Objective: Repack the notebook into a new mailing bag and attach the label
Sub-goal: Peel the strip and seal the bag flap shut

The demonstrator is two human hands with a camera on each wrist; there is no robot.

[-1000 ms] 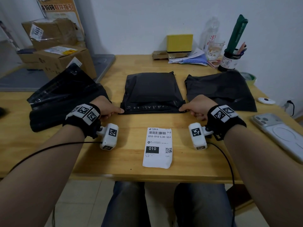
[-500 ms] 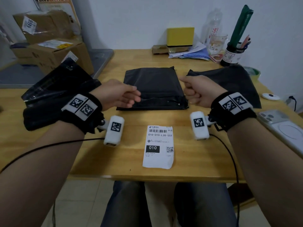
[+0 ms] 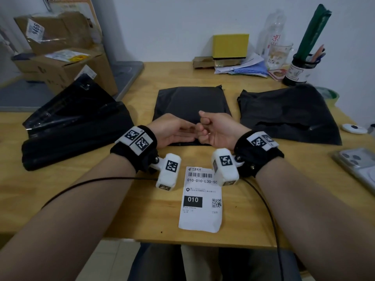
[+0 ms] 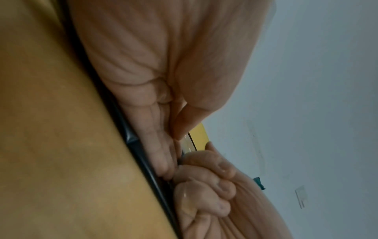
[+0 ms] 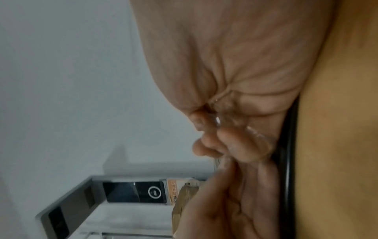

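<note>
A packed black mailing bag (image 3: 190,102) lies flat at the table's middle, and its near edge shows as a dark line in the left wrist view (image 4: 143,153). The white shipping label (image 3: 200,199) lies loose on the wood in front of it. Both hands meet just above the bag's near edge. My left hand (image 3: 178,131) reaches right, thumb against forefinger. My right hand (image 3: 215,126) is curled into a fist with the thumb up. A thin clear film strip (image 5: 255,134) glints among the right fingers and at the left thumb tip (image 4: 185,138). The notebook is hidden.
An empty black bag (image 3: 288,114) lies to the right, and a heap of black bags (image 3: 71,126) to the left. A phone (image 3: 359,167) sits at the right edge. Cardboard boxes (image 3: 60,63) stand far left, a yellow box (image 3: 230,45) and a pen cup (image 3: 300,69) by the wall.
The hands left the two ends of the bag's near flap, rose with curled fingers, and have come together over the middle of that edge.
</note>
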